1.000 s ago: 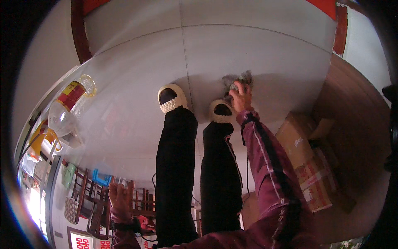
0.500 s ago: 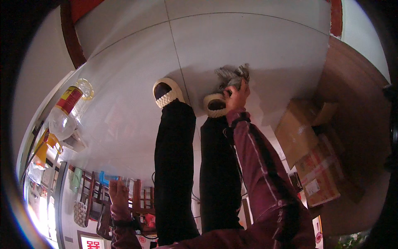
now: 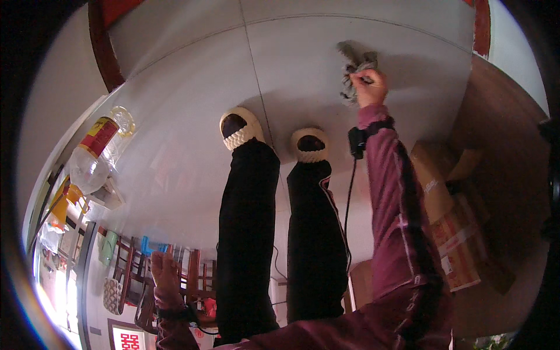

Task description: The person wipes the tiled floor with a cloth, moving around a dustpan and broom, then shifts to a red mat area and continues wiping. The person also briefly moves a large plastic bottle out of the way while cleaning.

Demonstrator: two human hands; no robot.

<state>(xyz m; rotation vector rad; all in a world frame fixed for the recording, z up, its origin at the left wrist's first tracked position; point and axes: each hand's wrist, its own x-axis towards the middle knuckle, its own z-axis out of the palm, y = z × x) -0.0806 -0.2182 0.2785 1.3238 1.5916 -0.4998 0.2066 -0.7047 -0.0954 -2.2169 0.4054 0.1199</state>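
Right hand (image 3: pixel 367 87) is clamping fingers on a grey rag (image 3: pixel 354 67), pressing it to the far floor (image 3: pixel 291 64) beyond two slippers (image 3: pixel 240 128); left hand (image 3: pixel 165 269), fingers apart, is hovering near left

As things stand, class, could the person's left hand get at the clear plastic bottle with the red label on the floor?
Probably not without shifting. The left hand is raised low at the person's left side, while the bottle lies well apart from it on the pale floor. Nothing lies between them.
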